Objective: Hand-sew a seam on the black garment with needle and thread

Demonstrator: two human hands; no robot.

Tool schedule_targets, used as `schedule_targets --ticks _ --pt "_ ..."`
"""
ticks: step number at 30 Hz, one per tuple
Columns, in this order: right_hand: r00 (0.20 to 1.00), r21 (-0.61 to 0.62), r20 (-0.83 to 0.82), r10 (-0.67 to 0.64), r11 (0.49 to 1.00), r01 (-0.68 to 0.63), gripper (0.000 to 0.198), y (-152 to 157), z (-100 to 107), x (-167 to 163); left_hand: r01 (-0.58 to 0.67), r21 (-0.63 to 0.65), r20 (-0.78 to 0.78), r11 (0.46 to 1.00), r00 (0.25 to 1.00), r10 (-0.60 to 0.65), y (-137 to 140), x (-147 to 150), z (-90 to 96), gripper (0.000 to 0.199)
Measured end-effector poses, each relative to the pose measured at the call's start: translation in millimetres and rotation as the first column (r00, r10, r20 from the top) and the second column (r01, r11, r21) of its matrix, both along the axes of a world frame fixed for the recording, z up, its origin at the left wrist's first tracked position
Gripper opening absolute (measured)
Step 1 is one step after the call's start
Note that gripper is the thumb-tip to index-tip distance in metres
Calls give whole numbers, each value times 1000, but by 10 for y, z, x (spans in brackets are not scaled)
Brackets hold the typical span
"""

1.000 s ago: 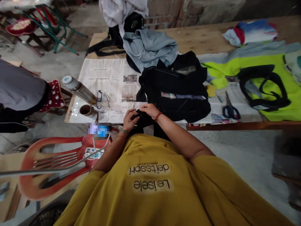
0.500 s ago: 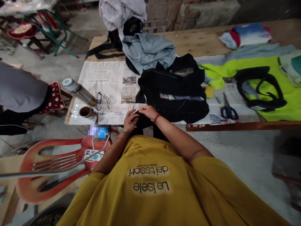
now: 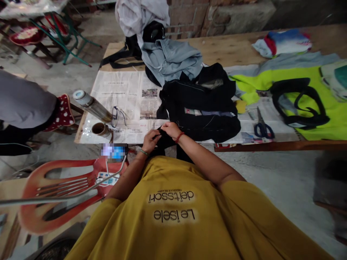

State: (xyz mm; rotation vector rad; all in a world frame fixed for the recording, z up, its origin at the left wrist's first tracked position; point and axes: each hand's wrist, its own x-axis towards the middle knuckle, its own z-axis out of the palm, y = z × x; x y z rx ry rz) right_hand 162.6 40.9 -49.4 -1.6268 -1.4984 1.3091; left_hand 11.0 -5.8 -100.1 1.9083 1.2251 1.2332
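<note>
black cloth [image 3: 163,140] | pinched between both hands [image 3: 171,130] | near table edge [image 3: 271,146]

A lidded flask [image 3: 93,105], eyeglasses [image 3: 115,117] and a brown mug [image 3: 104,130] sit close together on newspaper [image 3: 116,81]. A grey-blue garment [image 3: 176,57] lies crumpled farther back. Toward the right, a black looped band [image 3: 291,83] rests on lime-yellow clothing [image 3: 337,112]. A red plastic chair [image 3: 25,202] stands at lower left; beyond it, a person in grey [image 3: 24,97] occupies a stool with a red-and-white spotted cover [image 3: 65,113].
</note>
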Motion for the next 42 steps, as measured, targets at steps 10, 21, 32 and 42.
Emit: schedule_targets --ticks 10,21,32,42 --pt "994 -4 89 -63 998 64 10 -81 27 -112 76 -19 -55 997 995 -77 0 -96 13 16" --pt "997 -45 -71 -24 999 21 9 -7 -3 -42 78 14 -44 997 996 -77 -29 -98 24 22" --pt "999 39 -53 -11 999 13 9 4 -79 -37 -52 -6 16 999 999 52 -54 3 -5 16" --pt "988 -96 -155 19 995 -35 11 -21 -6 47 -36 78 -8 996 999 37 -58 22 -48 17"
